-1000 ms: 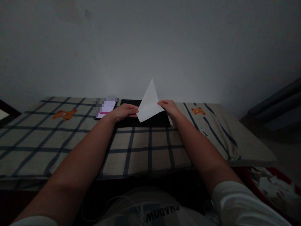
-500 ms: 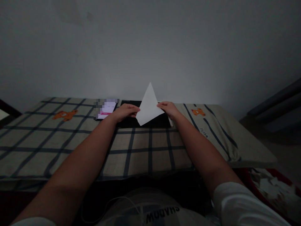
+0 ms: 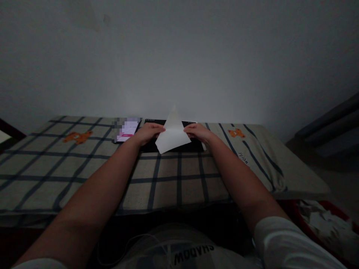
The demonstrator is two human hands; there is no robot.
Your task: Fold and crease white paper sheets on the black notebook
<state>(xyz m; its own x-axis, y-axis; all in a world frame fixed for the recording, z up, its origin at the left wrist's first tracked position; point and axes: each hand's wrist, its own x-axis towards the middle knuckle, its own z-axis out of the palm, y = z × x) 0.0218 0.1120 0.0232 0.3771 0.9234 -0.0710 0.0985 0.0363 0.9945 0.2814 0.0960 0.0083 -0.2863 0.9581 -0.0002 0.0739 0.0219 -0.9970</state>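
Note:
A white folded sheet of paper [image 3: 173,132], triangular with its tip pointing up and away, is held between both hands over a black pad [image 3: 193,146] lying on the table. My left hand [image 3: 148,133] pinches the paper's left edge. My right hand [image 3: 197,131] pinches its right edge. The paper leans low over the pad.
A checked cloth with orange bear prints [image 3: 84,164] covers the table. A lit phone [image 3: 126,130] lies left of the black pad. A plain wall stands right behind the table. A red bin with paper scraps [image 3: 325,220] sits on the floor at the right.
The paper has tipped down and forward, its tip now lower, and both hands have come closer together over the black pad.

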